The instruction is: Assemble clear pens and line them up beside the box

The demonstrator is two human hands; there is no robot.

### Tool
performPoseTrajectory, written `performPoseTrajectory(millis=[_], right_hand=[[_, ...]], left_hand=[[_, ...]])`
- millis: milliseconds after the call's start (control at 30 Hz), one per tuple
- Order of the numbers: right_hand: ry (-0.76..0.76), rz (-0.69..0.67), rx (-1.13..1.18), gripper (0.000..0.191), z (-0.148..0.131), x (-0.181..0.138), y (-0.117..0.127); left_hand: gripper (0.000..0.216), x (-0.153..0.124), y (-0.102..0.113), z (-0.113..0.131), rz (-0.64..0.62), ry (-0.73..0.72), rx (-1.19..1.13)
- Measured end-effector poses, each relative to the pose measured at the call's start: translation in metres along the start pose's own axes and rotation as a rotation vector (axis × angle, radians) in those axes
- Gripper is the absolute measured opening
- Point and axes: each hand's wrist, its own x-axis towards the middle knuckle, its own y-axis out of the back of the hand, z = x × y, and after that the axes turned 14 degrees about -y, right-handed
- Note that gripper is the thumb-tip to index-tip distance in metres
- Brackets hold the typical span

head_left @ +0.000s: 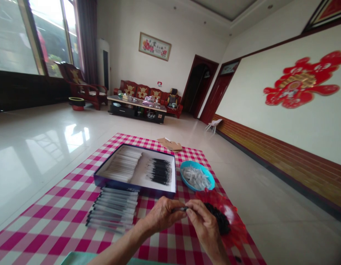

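A small black pen part is held between the left hand and the right hand, and the fingers of both hands are closed narrowly on it. It is judged light, stiff and a little slippery, so it is best taken by its middle. Beside the right hand, a black pile is lying on a red plastic plate. Further away, a row of clear pens, 1 blue bowl and 1 open box are placed on a checked cloth.
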Motion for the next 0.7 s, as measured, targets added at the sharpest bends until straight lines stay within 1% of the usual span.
performPoseTrajectory(millis=[300,700], right_hand=[[0.002,0.000,-0.017,0.012,0.0001,-0.0020,0.0006],[0.026,0.001,-0.035,0.011,0.0023,-0.0021,-0.0007]], left_hand=[[0.026,-0.0013,-0.0020,-0.0026,-0.030,-0.014,0.066],[0.032,0.0010,0.0014,0.0031,-0.027,0.024,0.079]])
